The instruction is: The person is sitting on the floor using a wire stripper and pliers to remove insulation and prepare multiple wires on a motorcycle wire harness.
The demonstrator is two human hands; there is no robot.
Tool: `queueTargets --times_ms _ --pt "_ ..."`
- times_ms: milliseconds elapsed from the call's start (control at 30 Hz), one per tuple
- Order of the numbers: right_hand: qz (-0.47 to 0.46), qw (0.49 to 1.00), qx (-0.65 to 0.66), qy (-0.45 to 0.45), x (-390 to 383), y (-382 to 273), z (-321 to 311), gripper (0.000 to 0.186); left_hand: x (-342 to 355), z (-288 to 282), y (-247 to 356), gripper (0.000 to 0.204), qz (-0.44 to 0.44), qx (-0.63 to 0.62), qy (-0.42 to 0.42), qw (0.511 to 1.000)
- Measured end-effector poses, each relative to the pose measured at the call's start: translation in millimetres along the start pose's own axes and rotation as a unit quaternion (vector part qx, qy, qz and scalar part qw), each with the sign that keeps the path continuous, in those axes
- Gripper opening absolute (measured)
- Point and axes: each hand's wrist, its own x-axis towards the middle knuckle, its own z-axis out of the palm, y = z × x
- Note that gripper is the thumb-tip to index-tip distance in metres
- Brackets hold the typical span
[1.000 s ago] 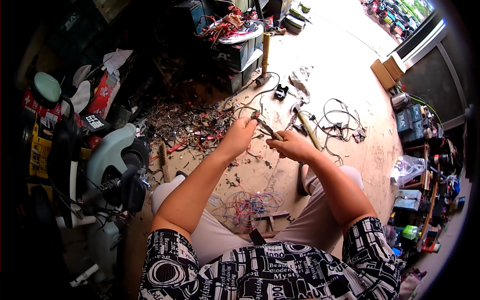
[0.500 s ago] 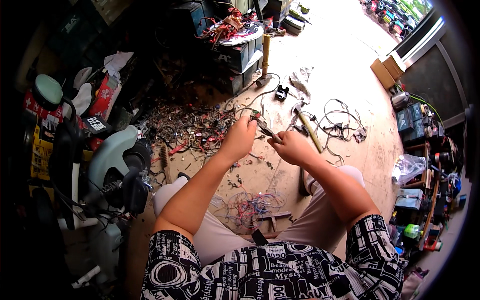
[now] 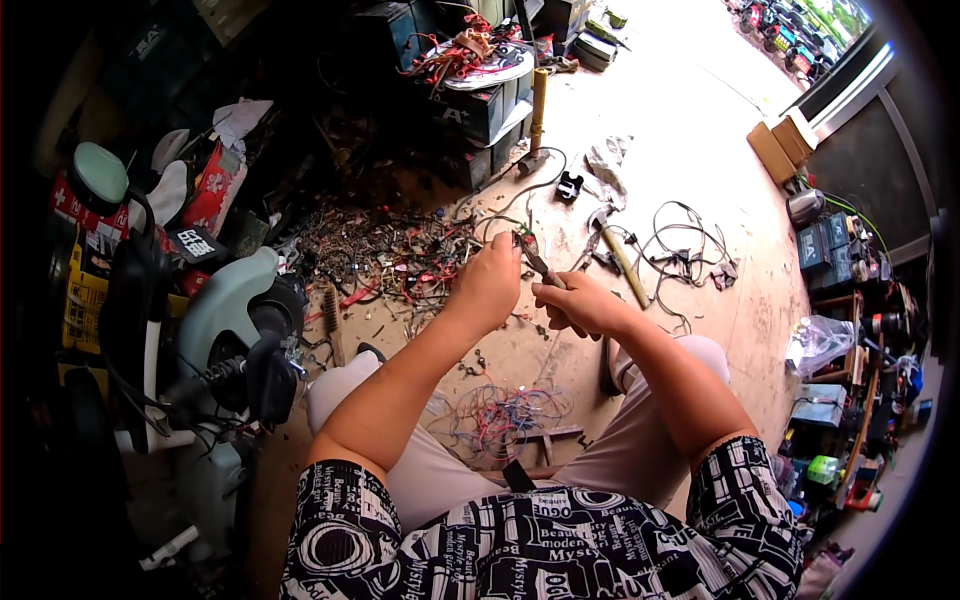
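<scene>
My left hand [image 3: 488,277] is closed, pinching a small piece with green and red bits [image 3: 523,234], too small to name, at the jaws of a pair of pliers [image 3: 534,258]. My right hand [image 3: 572,301] grips the pliers' handles, lower and to the right. Behind my hands lie a dense litter of wire scraps and small parts [image 3: 385,250], a yellow-handled hammer [image 3: 626,266] and looped black cables [image 3: 690,255]. Between my legs lies a tangle of thin red and blue wires [image 3: 505,410].
A pale green scooter body [image 3: 220,310] and junk crowd the left. Stacked batteries [image 3: 480,115] stand at the back. A brush [image 3: 331,312] lies left of my hands. Cardboard boxes [image 3: 775,150], batteries [image 3: 825,250] and cluttered shelves [image 3: 850,400] line the right, near the doorway.
Both hands and the pliers have shifted slightly, my left hand a little to the right. The green bit at the jaws now shows more clearly. Both hands stay closed.
</scene>
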Motion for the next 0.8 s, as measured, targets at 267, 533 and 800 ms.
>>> queueTargets --times_ms 267,533,800 --pt "0.023 0.999 0.033 -0.008 12 19 -2 0.039 1 0 9 0.022 -0.019 0.022 -0.034 0.999" --pt "0.051 0.994 0.094 -0.019 7 10 3 0.042 -1 3 7 0.021 0.000 0.045 -0.013 0.999" --pt "0.044 0.987 0.150 -0.032 11 16 2 0.044 0 0 13 0.020 0.010 0.051 -0.005 0.999"
